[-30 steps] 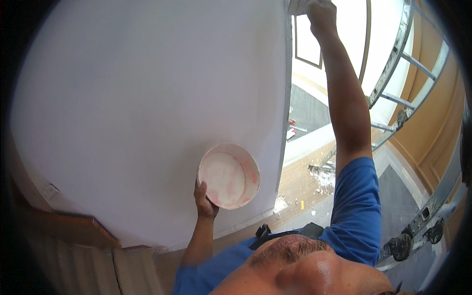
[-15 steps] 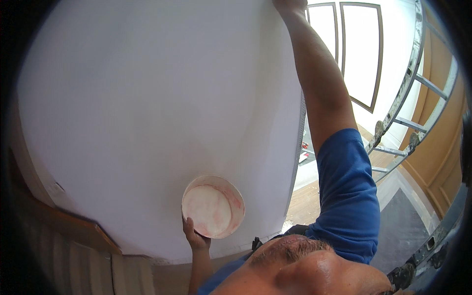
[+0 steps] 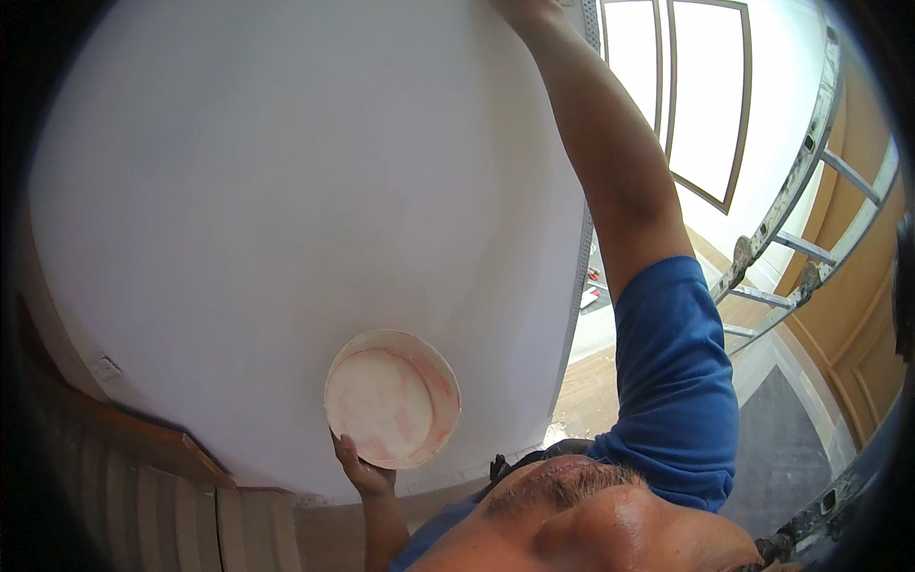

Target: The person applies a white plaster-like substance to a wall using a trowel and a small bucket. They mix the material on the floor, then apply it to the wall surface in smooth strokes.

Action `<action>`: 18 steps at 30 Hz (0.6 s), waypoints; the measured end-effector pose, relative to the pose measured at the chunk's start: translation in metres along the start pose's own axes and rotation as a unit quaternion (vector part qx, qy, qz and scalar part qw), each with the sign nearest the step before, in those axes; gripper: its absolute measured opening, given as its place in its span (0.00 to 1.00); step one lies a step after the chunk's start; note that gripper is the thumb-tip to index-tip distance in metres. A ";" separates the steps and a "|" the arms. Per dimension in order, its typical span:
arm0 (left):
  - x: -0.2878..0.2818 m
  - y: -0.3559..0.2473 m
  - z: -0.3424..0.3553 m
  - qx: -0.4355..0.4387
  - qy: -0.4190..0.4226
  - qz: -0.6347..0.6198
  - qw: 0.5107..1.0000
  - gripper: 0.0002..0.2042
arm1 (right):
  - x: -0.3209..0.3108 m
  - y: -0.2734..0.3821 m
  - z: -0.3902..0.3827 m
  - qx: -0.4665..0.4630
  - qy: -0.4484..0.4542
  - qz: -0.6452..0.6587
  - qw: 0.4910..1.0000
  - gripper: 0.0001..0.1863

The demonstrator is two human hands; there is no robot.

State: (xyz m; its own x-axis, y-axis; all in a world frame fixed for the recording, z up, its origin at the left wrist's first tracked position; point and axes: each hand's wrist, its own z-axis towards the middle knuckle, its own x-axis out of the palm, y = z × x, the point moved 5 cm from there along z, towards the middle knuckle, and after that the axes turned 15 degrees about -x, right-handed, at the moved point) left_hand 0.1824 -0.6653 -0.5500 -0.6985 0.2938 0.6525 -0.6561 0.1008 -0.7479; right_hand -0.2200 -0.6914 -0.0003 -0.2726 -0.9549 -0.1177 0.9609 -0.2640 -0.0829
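Note:
My left hand point(image 3: 366, 469) holds a round, whitish tub point(image 3: 447, 400) from its lower left side, thumb at the rim and the other fingers mostly hidden beneath. Pale material with pinkish smears lies inside it. High up, my right arm stretches along the wall's right edge, and my right hand point(image 3: 526, 9) is at the top of the picture. Its fingers are cut off there, so anything it holds is out of sight. A large, smooth pale wall point(image 3: 286, 210) fills the middle, ending on the right in a perforated corner strip point(image 3: 578, 296).
An aluminium ladder point(image 3: 805, 246) stands to my right, with brown panelling point(image 3: 848, 315) behind it. Past the corner are framed white panels point(image 3: 707, 95) and small items on the floor. Steps point(image 3: 162, 520) with wooden edging point(image 3: 152, 434) run along the lower left.
My left hand and the tub have shifted a little left. At the top, my right hand has moved slightly left too.

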 end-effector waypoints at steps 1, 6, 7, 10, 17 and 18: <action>0.001 0.002 0.000 -0.001 -0.007 0.002 1.000 0.36 | 0.000 0.000 -0.005 0.011 0.038 0.006 0.999 0.14; 0.005 0.016 0.003 -0.029 -0.013 -0.057 0.998 0.36 | -0.043 -0.017 -0.009 -0.111 -0.151 -0.003 0.982 0.18; 0.008 0.018 0.003 -0.028 0.000 -0.070 0.997 0.35 | -0.055 -0.024 -0.010 -0.159 -0.217 -0.016 0.963 0.20; 0.018 0.023 -0.006 0.000 0.010 -0.030 0.999 0.35 | -0.063 -0.096 0.007 -0.024 0.098 0.107 0.989 0.23; 0.030 0.038 -0.016 0.002 -0.036 -0.028 0.999 0.32 | -0.070 -0.160 0.014 -0.128 0.088 0.024 0.988 0.26; 0.030 0.040 -0.017 -0.007 -0.048 -0.034 0.998 0.32 | -0.067 -0.165 0.013 -0.134 0.087 0.021 0.987 0.26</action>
State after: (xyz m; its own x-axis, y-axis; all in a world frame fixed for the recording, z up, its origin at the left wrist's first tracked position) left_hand 0.1401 -0.6360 -0.5621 -0.6764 0.1942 0.7105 -0.6997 0.1318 -0.7022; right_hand -0.3597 -0.5854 0.0339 -0.2592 -0.9203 -0.2930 0.9305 -0.1568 -0.3310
